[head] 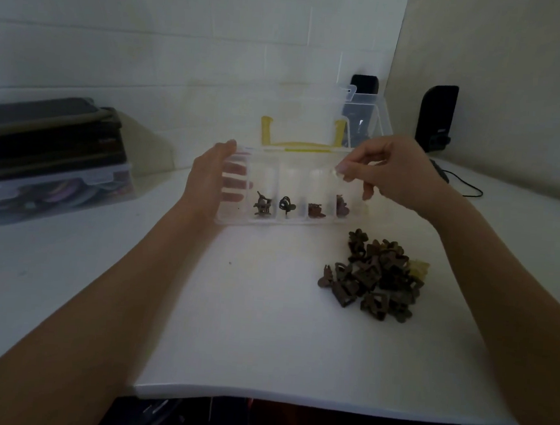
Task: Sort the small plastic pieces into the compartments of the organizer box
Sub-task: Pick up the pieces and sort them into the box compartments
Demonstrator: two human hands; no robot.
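- Table [246, 327]: white, carries all below.
- Organizer box [291, 225]: clear, long axis left to right across your view, lid raised behind; four compartments hold a piece or so each.
- Pile of pieces [375, 280]: near-right of box, mostly unsorted; your job has barely begun.
- Left hand [207, 179]: fingers straight against the box's left end.
- Right hand [395, 171]: fingertips together above the right compartments; whether they pinch anything, cannot tell.

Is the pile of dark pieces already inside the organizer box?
No, the pile of dark pieces lies on the white table, in front of the organizer box.
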